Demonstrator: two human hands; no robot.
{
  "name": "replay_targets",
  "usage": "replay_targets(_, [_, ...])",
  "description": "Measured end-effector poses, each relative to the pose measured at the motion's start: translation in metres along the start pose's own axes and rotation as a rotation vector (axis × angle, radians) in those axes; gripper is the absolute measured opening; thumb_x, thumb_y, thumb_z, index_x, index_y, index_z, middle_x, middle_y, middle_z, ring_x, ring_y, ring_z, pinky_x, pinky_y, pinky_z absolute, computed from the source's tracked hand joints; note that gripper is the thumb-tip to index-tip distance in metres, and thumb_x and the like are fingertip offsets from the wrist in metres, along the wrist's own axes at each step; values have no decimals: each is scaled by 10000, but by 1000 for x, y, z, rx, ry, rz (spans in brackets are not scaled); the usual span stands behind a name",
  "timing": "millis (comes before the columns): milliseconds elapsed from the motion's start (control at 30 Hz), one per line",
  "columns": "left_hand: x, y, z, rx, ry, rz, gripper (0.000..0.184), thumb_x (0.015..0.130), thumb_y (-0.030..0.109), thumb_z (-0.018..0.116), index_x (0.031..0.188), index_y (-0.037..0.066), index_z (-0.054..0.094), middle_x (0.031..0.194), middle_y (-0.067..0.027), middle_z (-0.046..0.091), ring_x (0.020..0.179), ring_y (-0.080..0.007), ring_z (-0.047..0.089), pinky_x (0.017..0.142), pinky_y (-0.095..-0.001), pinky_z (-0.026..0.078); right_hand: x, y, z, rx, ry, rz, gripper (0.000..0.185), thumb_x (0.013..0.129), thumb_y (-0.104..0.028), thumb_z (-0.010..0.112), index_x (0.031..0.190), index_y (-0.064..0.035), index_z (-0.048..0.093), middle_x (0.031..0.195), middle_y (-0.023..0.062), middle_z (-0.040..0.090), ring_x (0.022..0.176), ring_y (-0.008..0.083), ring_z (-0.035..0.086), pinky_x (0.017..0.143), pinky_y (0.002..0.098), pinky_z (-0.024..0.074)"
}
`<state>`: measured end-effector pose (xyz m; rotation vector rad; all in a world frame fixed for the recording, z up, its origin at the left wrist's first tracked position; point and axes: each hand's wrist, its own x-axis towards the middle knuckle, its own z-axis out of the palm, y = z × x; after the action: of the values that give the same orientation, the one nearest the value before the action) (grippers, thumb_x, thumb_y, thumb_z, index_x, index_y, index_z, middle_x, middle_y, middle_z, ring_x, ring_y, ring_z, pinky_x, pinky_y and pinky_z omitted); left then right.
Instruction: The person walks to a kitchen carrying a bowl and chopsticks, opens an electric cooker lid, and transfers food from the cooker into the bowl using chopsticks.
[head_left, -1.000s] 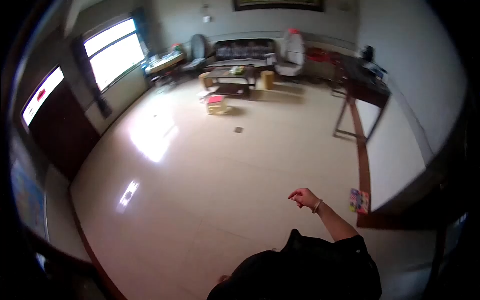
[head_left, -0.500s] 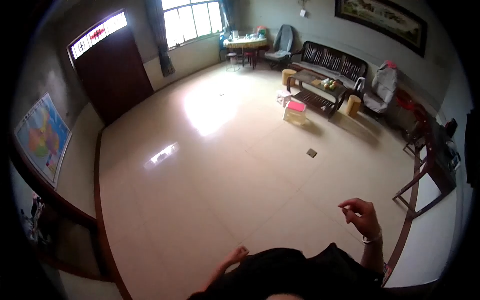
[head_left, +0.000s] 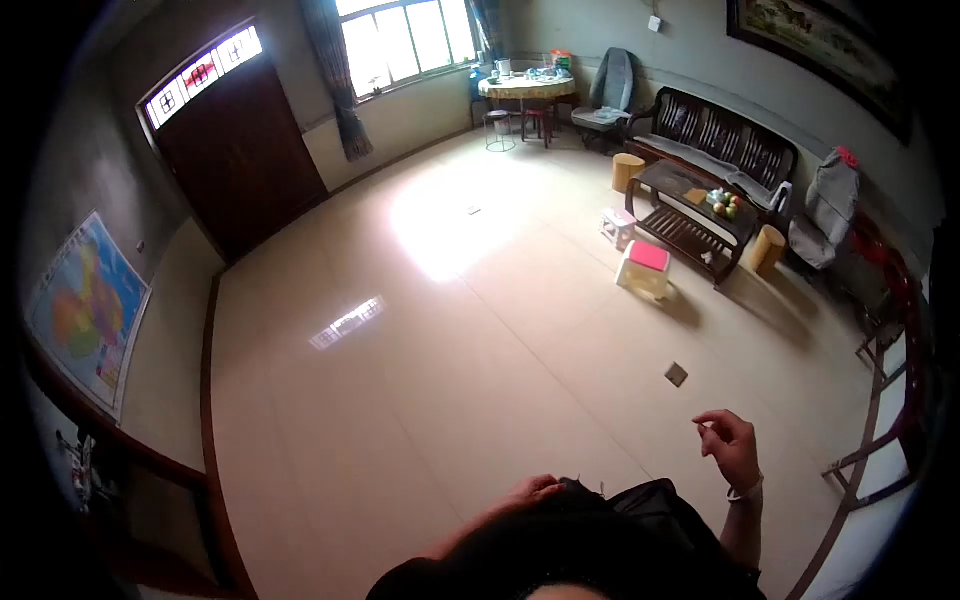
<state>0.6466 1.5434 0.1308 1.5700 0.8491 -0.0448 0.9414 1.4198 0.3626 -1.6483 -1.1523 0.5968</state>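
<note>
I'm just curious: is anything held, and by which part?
Nothing shows in the right hand; whether the left hand grips the black clothing is unclear.

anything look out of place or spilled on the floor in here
One oddity: a small dark square on the pale floor, above the right hand in view. It contrasts with the plain surface around it, though I can't tell whether it's loose or inset. No obvious spill shows.

Door (head_left: 245,150) at left, map (head_left: 88,310) left of door, window (head_left: 408,45) right of it. Sofa (head_left: 722,140) along far wall, desk (head_left: 668,183) before it, fruit (head_left: 724,204) on desk, two stools (head_left: 645,264) in front. Floor patch (head_left: 676,375) ahead of right hand (head_left: 732,450).
</note>
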Motion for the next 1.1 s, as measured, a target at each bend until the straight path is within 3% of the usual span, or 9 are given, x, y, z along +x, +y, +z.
replay_targets(167, [50,-27,-82,-206,87,-84,355,900,354,517,1035,34,587,939,-85,612,894,-173,544,785,-316,444,136,-16,41,-42,-253,-159,114,799,-42,593,904,-21,634,547,31,575,496,71,555,478,214,433])
replay_targets(433, [157,-32,-277,-248,187,-14,315,907,284,520,1078,23,565,981,-67,620,885,-146,568,783,-296,459,333,-16,136,-184,-270,-214,119,792,-60,619,908,-50,641,570,39,589,509,86,581,497,221,454])
replay_targets(533, [210,4,-378,-341,251,-62,225,847,213,567,984,42,617,825,-54,649,793,-139,600,753,-283,475,393,-14,147,-207,-157,-173,117,794,-50,611,907,-34,634,585,49,585,502,87,564,489,221,443])
replay_targets(633, [260,56,-485,-157,457,357,144,838,153,602,939,51,622,806,-41,654,762,-109,598,713,-257,470,450,-27,148,-260,-29,-134,95,795,-25,594,882,-14,628,572,23,559,498,77,543,488,216,426])
replay_targets(700, [242,182,-552,14,584,475,130,810,75,627,935,40,620,847,-52,658,771,-111,597,708,-259,477,487,-37,151,-215,81,-124,87,789,-13,596,872,-8,624,587,17,552,503,71,530,496,210,418])
replay_targets(833, [216,342,-642,232,707,1159,202,755,23,673,947,-3,616,924,-110,652,827,-195,624,722,-287,508,569,-62,160,-222,245,-233,72,812,-29,584,870,1,614,646,31,555,516,77,517,498,210,407])
replay_targets(933, [207,417,-716,420,531,1602,376,777,136,678,1096,-12,545,958,-139,648,889,-239,630,752,-325,520,647,-87,169,-353,335,-607,112,850,-90,555,909,0,588,751,59,579,492,98,493,491,223,385])
replay_targets(1033, [224,459,-772,610,520,1765,372,779,137,674,1095,-11,545,957,-139,647,887,-239,629,750,-325,520,728,-106,166,-421,275,-1053,201,882,-240,521,927,-47,555,702,50,555,498,130,478,496,253,389])
replay_targets(1100, [246,477,-811,691,558,1790,369,781,138,671,1094,-11,545,956,-139,646,885,-238,628,749,-325,520,783,-133,170,-475,92,-1039,266,882,-355,494,881,-93,536,713,22,524,572,124,471,519,253,374])
